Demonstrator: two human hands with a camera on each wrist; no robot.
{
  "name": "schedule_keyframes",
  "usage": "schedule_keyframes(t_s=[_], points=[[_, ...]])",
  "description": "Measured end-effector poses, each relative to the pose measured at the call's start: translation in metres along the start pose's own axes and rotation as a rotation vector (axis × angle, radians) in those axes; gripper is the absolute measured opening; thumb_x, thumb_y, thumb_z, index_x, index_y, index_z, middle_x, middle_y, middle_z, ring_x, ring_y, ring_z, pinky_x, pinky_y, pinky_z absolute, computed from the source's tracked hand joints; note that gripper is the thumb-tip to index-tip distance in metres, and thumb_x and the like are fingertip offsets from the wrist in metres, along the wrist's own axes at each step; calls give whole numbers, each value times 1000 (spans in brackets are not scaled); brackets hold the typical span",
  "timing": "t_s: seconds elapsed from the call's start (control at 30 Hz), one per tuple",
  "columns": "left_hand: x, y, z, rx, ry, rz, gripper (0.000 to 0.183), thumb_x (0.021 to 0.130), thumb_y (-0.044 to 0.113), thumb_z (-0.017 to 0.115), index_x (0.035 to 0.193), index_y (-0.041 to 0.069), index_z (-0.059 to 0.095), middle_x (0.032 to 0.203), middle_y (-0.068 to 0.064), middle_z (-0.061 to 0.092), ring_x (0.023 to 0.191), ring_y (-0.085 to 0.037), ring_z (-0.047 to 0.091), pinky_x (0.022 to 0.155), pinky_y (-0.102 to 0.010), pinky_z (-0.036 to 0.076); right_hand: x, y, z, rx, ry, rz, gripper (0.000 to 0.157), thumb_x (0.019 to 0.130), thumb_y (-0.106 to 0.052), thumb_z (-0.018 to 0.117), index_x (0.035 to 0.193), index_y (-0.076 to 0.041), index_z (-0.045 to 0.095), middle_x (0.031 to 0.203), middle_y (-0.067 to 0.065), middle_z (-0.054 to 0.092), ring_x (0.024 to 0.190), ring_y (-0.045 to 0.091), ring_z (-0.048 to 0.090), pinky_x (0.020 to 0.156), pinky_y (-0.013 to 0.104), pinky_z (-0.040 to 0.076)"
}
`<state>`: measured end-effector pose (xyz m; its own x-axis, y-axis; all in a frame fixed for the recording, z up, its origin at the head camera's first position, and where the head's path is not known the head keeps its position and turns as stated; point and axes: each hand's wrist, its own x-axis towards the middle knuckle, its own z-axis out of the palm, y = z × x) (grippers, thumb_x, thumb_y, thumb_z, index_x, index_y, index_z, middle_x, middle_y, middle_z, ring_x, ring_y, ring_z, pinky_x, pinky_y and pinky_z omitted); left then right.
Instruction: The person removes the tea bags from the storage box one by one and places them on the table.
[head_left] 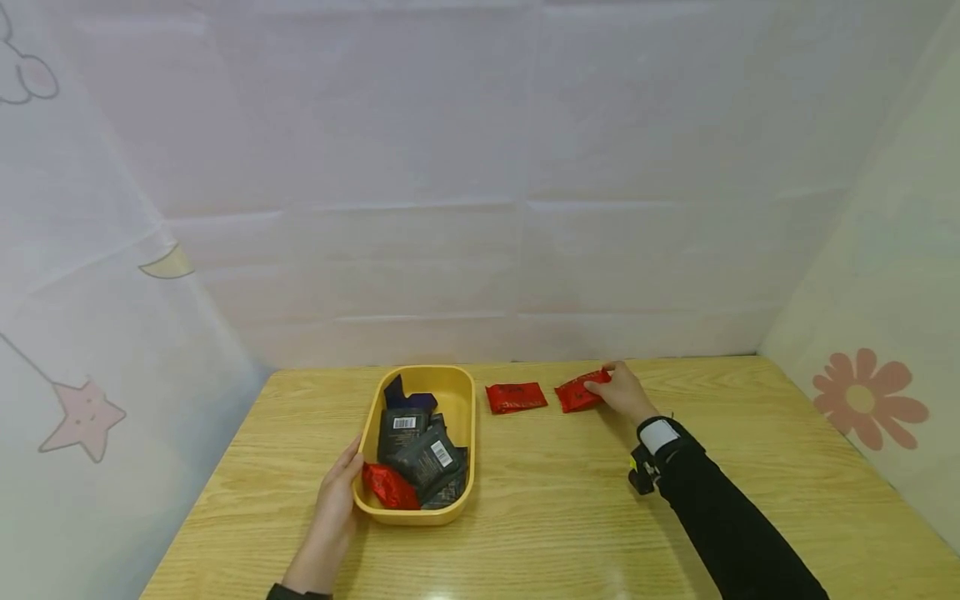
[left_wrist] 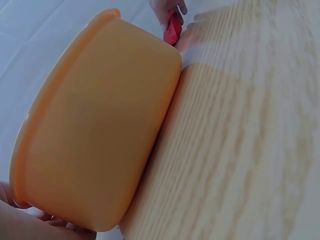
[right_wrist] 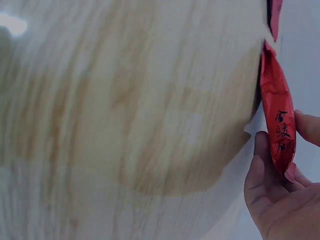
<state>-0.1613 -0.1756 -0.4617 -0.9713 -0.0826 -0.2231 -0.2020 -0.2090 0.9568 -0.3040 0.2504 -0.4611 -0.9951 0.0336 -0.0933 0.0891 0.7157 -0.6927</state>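
Observation:
On the table's left half, my left hand (head_left: 337, 492) holds the side of a yellow plastic tub (head_left: 471, 417); the left wrist view has its fingers (left_wrist: 62, 229) at the tub's near end, beside the rim. Inside lie several dark sachets with barcode labels (head_left: 427, 458), a red foil packet (head_left: 390, 487) and a dark blue piece (head_left: 408, 398). My right hand (head_left: 624, 393) pinches the right end of a red tea packet (right_wrist: 280, 117) with dark lettering, at the back of the table. Another red packet (head_left: 517, 397) lies flat between it and the tub.
The wooden table (head_left: 555, 517) ends at the back against a pale hanging sheet (head_left: 525, 250). Printed sheets also stand at both sides, with a star (head_left: 82, 417) on the left and a flower (head_left: 862, 398) on the right. My right wrist carries a strapped camera (head_left: 643, 471).

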Motion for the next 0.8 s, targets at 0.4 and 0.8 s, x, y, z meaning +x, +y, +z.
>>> schedule_keyframes(t_s=[0.4, 0.8], points=[[-1, 0, -1, 21, 15, -5, 51, 102, 16, 27, 150, 2, 16, 160, -18, 7, 144, -31, 6, 121, -52, 10, -3, 5, 5, -135, 59, -32, 67, 90, -36, 57, 132, 13, 38, 118, 37, 60, 103, 43, 58, 89, 56, 51], [-1, 0, 1, 46, 20, 2, 51, 103, 16, 28, 150, 2, 16, 160, -19, 7, 144, -32, 5, 121, -54, 10, -4, 12, 4, -195, 90, -44, 65, 93, -40, 49, 131, 12, 40, 121, 37, 59, 103, 44, 58, 84, 56, 53]])
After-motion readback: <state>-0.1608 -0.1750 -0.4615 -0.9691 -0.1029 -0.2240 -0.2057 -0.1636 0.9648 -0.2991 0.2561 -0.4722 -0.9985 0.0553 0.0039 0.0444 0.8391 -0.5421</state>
